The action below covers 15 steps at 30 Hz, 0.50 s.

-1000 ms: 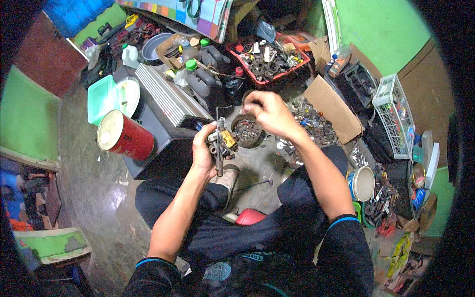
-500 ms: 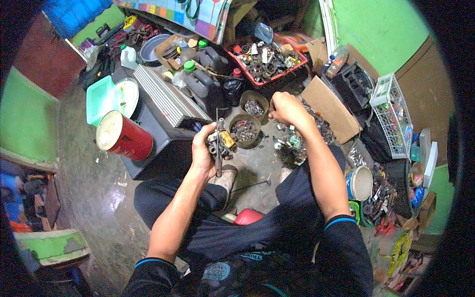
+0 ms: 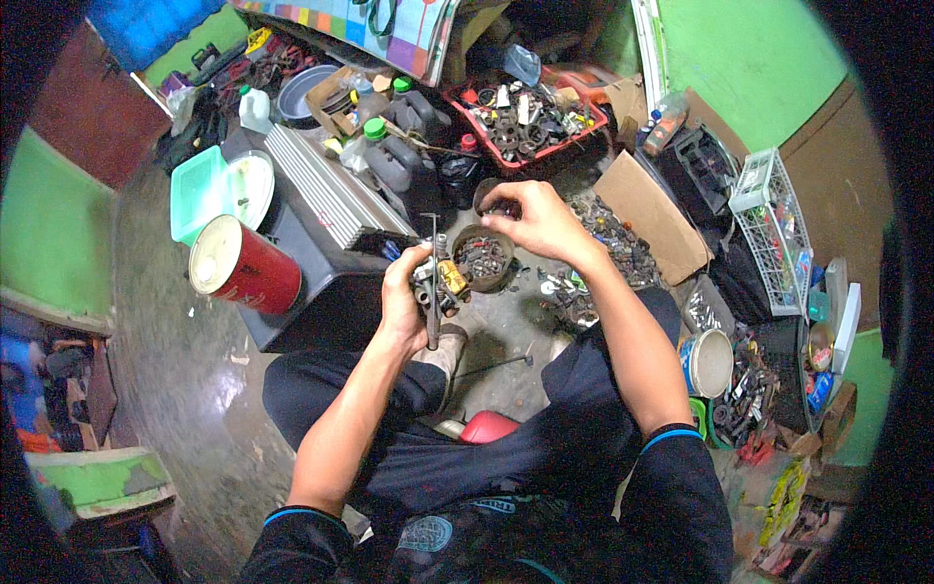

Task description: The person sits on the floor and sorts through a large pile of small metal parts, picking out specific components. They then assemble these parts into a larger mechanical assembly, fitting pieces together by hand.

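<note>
In my left hand point(image 3: 401, 304) is a small metal carburetor-like part point(image 3: 449, 277) with a yellow piece on its side. A long thin metal T-shaped tool point(image 3: 433, 326) stands along it, in the same grip. My right hand point(image 3: 533, 222) is above the far round bowl point(image 3: 480, 193), thumb and fingers curved and apart, and partly hides it. Nothing shows between those fingers. Just nearer is a second round bowl point(image 3: 508, 274) of small metal pieces. To the right, many loose small parts point(image 3: 623, 243) lie heaped on the floor.
A red crate point(image 3: 545, 153) of mixed parts stands at the back. On the left, a red can point(image 3: 255, 277) sits on a dark box-like surface point(image 3: 321, 268) beside ridged panels point(image 3: 336, 190). A cardboard sheet point(image 3: 652, 216) and white wire basket point(image 3: 773, 229) are at right.
My right hand has moved left from beside the far bowl to over it, and its fingers have parted. My left hand still holds the metal part and the tool, almost unmoved.
</note>
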### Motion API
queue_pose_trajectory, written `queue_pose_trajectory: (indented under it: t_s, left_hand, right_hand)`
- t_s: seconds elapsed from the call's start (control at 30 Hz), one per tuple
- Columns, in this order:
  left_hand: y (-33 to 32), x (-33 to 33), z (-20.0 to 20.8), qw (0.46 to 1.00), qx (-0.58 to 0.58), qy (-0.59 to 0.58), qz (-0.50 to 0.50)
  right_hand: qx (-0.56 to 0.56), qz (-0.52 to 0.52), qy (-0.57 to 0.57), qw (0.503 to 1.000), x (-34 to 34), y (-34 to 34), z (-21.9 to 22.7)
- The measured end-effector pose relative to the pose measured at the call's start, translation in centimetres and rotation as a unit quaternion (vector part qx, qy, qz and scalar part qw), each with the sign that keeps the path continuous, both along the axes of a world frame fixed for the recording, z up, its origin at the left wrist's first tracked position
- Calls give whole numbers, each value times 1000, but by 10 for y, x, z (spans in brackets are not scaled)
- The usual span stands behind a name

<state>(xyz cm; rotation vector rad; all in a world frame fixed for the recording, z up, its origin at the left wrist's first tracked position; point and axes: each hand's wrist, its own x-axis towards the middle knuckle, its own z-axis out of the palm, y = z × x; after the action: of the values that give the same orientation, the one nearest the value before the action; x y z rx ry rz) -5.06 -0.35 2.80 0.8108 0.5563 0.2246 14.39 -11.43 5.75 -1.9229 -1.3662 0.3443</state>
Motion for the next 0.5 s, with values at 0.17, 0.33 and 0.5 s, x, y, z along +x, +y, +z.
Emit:
queue_pose_trajectory:
  t_s: [0.17,0.33,0.5]
  left_hand:
    - [-1,0,0,1000,-2,5,5]
    - [-6,2,3,999,-22,23,39]
    - [-2,0,-5,1000,13,25,-1]
  right_hand:
    - [32,124,169,977,-29,2,15]
    - [64,151,229,960,-41,4,10]
    - [42,92,207,973,-48,6,12]
